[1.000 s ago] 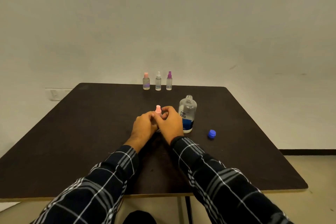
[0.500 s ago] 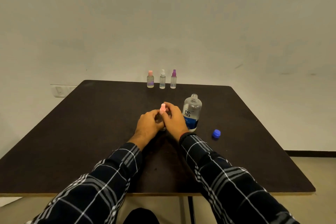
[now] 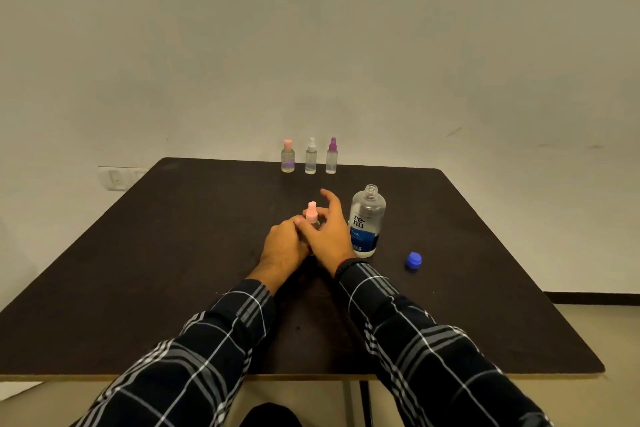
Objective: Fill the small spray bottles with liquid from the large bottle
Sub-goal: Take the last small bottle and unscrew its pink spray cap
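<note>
Head view: the left hand (image 3: pixel 282 246) grips the pink-capped spray bottle (image 3: pixel 311 215), upright on the table (image 3: pixel 166 253). The right hand (image 3: pixel 330 232) is beside its cap, fingers splayed and holding nothing. The uncapped large bottle (image 3: pixel 367 218) stands upright just to its right, so this hand is the nearer one.

One wide-angle camera rides on my head, looking forward and down over the dark brown rectangular tabletop (image 3: pixel 156 270) toward the pale wall (image 3: pixel 346 45); my dark plaid sleeves (image 3: pixel 194 367) fill the near bottom edge.

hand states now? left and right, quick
Left hand: closed around the pink-capped spray bottle, holding it upright.
Right hand: open, fingers spread beside the bottle's cap, gripping nothing.
</note>
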